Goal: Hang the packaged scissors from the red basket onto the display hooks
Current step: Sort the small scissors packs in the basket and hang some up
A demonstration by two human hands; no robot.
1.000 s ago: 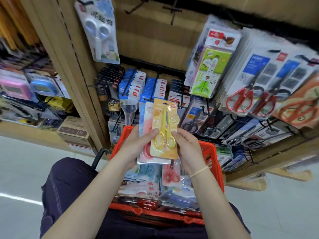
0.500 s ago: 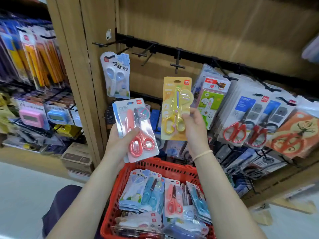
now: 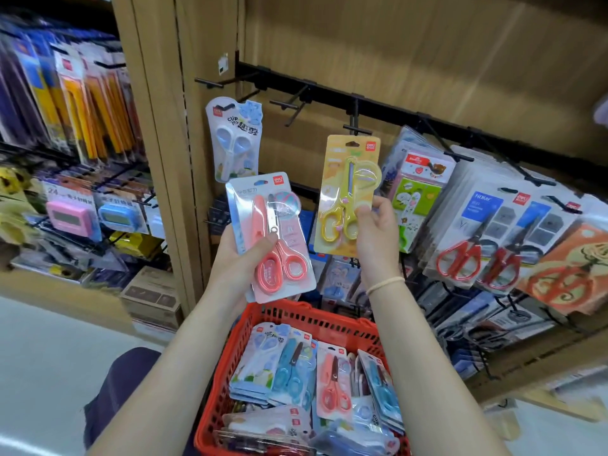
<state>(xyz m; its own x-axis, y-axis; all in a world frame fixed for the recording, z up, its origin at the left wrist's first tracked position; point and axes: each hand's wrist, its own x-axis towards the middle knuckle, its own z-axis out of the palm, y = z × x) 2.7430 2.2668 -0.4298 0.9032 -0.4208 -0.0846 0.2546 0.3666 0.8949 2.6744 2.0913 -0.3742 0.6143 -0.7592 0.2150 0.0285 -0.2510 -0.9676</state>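
**Wood-grain shelving, black hooks, two packs held up**

Tan wood-grain display panel (image 3: pixel 411 44) behind, crossed by a black metal hook rail (image 3: pixel 378 108); pale floor (image 3: pixel 49 357) at lower left. Left bay: hanging packs of yellow pencils (image 3: pixel 95 120), then pink (image 3: pixel 67 217) and blue (image 3: pixel 120 215) digital timers beside a tag reading "24". Hung on the rail's left: white-and-blue blister pack of baby scissors (image 3: pixel 235 139), printed "clip joy", with a red "deli" mark.

Left hand (image 3: pixel 245 261) curled round the lower edge of a clear-fronted pack of pink scissors (image 3: pixel 271 238), thumb across the front, "deli" in its top corner. Right hand (image 3: pixel 378 240) pinching the bottom corner of a yellow card pack of yellow scissors (image 3: pixel 348 195), also marked "deli", its top just below a bare hook (image 3: pixel 357 128); thin band on that wrist.

Below both hands: red plastic slotted basket (image 3: pixel 316 319) stacked with more packaged scissors in blue and pink. Far right: hanging packs of red-handled scissors (image 3: pixel 459 261), blue label unreadable.
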